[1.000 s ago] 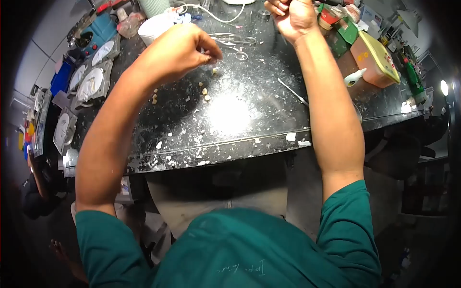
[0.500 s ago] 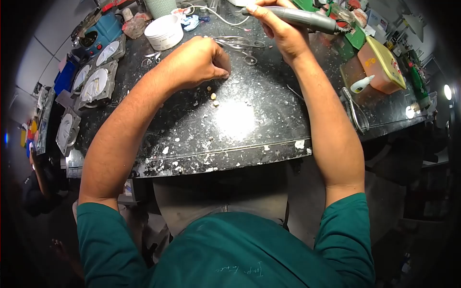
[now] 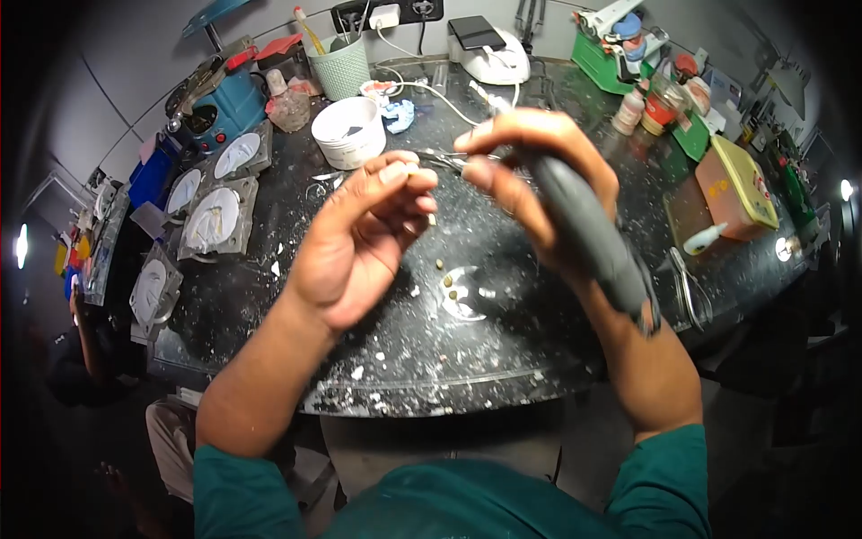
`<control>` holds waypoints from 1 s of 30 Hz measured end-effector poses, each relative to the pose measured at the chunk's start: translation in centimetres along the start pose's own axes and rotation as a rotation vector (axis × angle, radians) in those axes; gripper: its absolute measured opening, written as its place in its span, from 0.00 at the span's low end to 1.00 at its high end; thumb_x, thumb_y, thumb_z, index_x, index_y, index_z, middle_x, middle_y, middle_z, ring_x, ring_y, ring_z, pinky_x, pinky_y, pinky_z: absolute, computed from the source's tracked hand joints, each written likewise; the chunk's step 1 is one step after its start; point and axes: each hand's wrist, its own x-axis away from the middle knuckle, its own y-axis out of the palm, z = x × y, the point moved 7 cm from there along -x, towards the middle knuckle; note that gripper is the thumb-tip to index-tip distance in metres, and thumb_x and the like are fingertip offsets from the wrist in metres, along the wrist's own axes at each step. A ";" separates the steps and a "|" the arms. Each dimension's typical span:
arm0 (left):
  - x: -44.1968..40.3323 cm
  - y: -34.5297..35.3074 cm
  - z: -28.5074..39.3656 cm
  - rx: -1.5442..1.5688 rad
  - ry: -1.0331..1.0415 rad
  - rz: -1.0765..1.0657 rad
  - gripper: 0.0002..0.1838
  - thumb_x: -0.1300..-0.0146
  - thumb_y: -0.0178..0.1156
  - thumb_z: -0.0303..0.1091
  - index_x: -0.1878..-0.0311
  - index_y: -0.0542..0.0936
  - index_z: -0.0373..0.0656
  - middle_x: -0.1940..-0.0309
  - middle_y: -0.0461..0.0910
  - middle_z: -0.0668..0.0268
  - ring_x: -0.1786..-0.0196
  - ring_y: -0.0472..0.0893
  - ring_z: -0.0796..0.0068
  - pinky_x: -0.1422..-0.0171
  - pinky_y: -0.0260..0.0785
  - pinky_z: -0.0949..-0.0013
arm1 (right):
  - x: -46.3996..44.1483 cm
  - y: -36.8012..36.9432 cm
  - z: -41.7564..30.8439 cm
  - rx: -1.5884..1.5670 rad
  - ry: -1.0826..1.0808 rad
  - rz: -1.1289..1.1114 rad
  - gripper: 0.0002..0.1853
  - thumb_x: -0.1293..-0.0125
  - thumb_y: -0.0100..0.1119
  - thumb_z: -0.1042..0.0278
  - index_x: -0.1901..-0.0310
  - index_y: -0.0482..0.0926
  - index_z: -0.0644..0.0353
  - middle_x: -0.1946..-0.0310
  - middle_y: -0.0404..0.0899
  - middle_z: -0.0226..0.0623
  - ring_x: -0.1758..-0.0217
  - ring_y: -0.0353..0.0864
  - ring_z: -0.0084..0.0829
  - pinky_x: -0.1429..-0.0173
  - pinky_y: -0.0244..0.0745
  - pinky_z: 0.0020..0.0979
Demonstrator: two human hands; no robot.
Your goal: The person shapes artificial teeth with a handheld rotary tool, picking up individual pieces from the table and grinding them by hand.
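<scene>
I find L hand (image 3: 359, 244) narrow, fingertips apparently pinching a small pale bit (image 3: 411, 171) above desk (image 3: 530, 346); R hand (image 3: 528, 199) wraps grey drill (image 3: 588, 229), tip unclear. Rec.: brace hands tog., firm pinch, light approx. contact, skin clear of tip.

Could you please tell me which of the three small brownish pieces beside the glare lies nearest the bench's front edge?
The lowest piece; the middle piece and top piece lie farther from the front edge.
</scene>
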 end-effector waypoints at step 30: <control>1.5 1.3 0.4 -0.210 0.150 0.150 0.09 0.33 0.61 0.28 0.51 0.78 0.41 0.56 0.83 0.63 0.54 0.82 0.75 0.43 0.73 0.68 | 1.4 2.5 -2.0 0.171 -0.289 -0.059 0.17 0.49 0.73 0.85 0.59 0.79 0.62 0.64 0.85 0.37 0.59 0.88 0.35 0.53 0.80 0.31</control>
